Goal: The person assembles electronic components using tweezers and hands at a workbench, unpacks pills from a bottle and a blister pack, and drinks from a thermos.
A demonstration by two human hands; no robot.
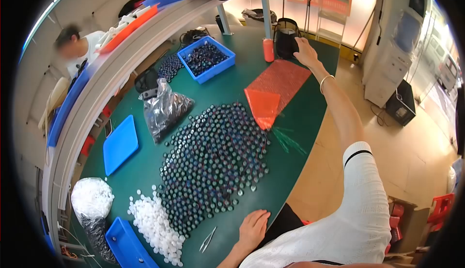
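Note:
My right hand (305,52) reaches to the far end of the table, its fingers closed on the right side of a black container (286,42). A bracelet is on that wrist. My left hand (254,227) lies at the near table edge, fingers stretched out and holding nothing. To its left are metal tweezers (208,239). A broad spread of small dark round pieces (213,156) with thin wires covers the middle of the green table (295,171). White round caps (154,224) are heaped at its near left.
An orange can (268,50) stands beside the container. Red bubble wrap (286,81) and green ties (289,139) lie nearer. Leftward are a blue bin (230,60), a plastic bag (164,108), a blue tray (121,144) and another blue bin (128,244). A person (85,47) is behind the shelf (92,103).

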